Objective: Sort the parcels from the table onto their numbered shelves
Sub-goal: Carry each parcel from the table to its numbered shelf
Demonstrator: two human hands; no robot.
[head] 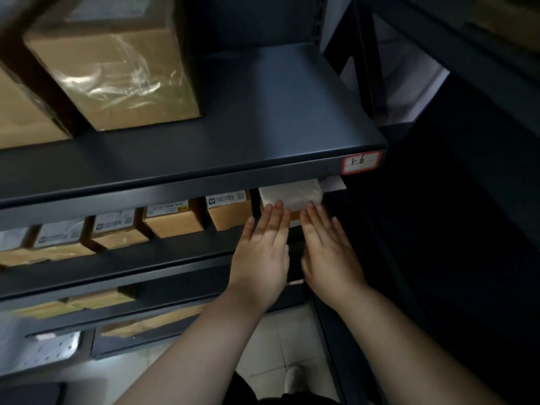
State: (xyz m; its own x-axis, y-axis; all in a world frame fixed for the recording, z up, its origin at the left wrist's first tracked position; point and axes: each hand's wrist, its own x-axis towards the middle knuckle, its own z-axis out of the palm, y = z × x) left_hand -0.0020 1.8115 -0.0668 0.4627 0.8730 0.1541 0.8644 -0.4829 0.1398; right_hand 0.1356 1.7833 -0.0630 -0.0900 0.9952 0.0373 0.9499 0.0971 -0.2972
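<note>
A small parcel in pale wrapping (pixel 292 194) lies at the right end of the second shelf (pixel 163 252), under the top shelf's edge. My left hand (pixel 263 252) and my right hand (pixel 327 249) lie side by side with straight fingers, their tips touching the parcel's front. A row of small brown boxes with white labels (pixel 175 216) fills that same shelf to the left of the parcel. The shelf above carries a red-bordered tag (pixel 361 162) with "1-6" written on it.
Large taped cardboard boxes (pixel 117 68) stand on the left of the dark top shelf (pixel 263 118). Lower shelves (pixel 140 317) hold more brown parcels. A dark upright and another rack (pixel 467 200) stand on the right. Pale floor tiles (pixel 277 346) show below.
</note>
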